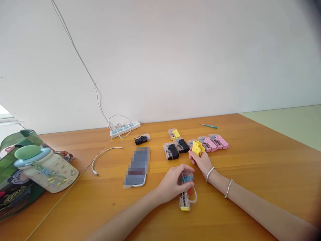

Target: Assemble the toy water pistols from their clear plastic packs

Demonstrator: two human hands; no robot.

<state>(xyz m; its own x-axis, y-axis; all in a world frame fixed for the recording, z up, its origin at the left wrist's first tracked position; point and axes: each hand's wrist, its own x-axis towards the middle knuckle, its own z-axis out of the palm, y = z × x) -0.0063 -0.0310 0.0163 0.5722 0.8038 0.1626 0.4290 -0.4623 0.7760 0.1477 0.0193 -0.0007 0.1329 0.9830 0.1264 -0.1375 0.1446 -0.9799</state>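
A small transparent toy water gun [185, 197] with a red trigger and a yellow end lies on the wooden table, "WATER" printed on its side. My left hand [173, 182] is closed around its upper part. Farther right, my right hand [200, 160] grips a yellow plastic piece [198, 148] between thumb and fingers. Just beyond it are pink-and-clear toy water guns [210, 144], one partly hidden by that piece. Black-and-clear ones [172, 151] lie to its left, with a yellow-and-clear one [175, 134] behind them.
Another black toy [141, 139] lies farther left, behind a phone [137, 167]. A power strip [125, 130] with white cables sits near the wall. A screwdriver [208, 126] lies at the back right. On the left stand a tilted cream bottle [57, 170] and a green bag [10, 167].
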